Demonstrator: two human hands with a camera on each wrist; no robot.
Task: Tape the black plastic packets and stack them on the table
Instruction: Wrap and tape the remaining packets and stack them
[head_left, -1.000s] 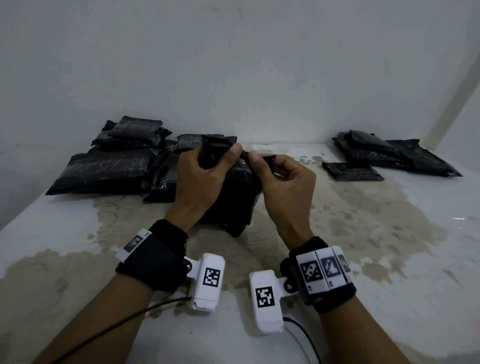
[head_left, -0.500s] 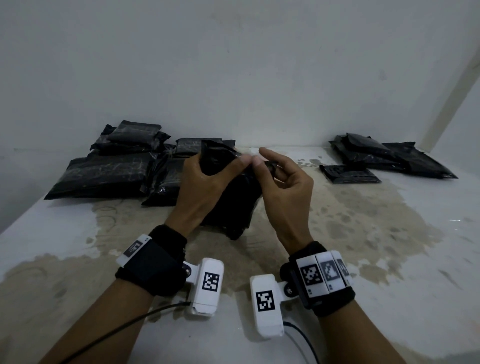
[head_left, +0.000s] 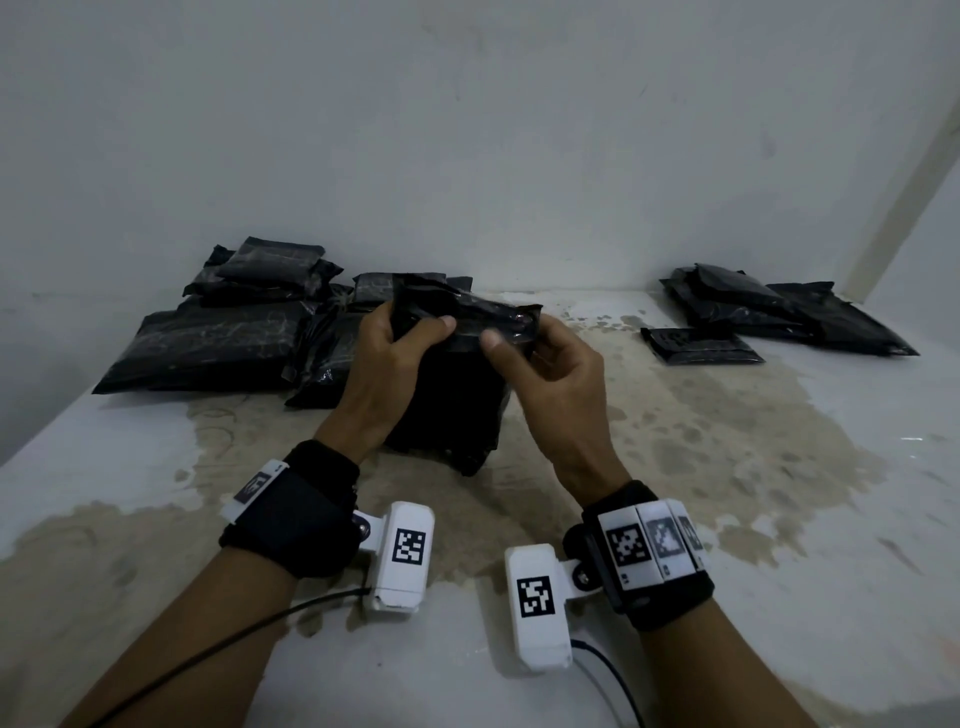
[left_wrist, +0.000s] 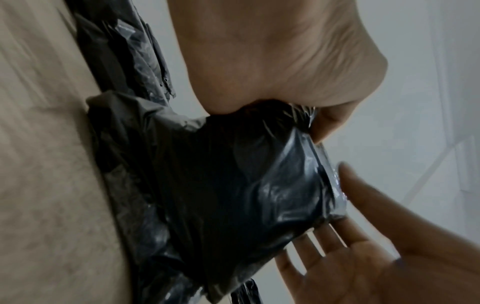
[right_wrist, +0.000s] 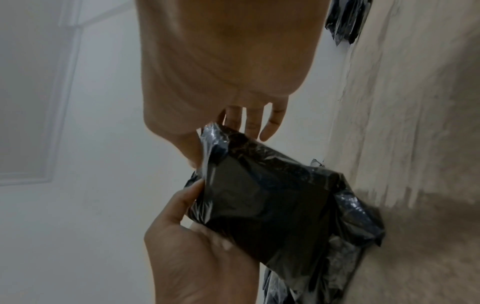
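A black plastic packet (head_left: 452, 405) stands on end at the middle of the table, its lower edge on the tabletop. My left hand (head_left: 395, 353) grips its upper left corner, thumb on the near face. My right hand (head_left: 540, 358) pinches the folded top flap at the right, thumb pressing a glossy strip along the fold. The same packet (left_wrist: 233, 185) fills the left wrist view, with a shiny clear strip on its right edge. In the right wrist view the packet (right_wrist: 267, 205) sits between both hands.
A pile of black packets (head_left: 218, 332) lies at the back left against the wall. Another smaller group of packets (head_left: 769, 312) lies at the back right, one small packet (head_left: 696, 345) in front of it. The table (head_left: 727, 467) is white with brown stains.
My two thumbs, which met at the middle of the top fold, have moved apart along it. The right hand slid to the right along the flap. The packet stays upright.
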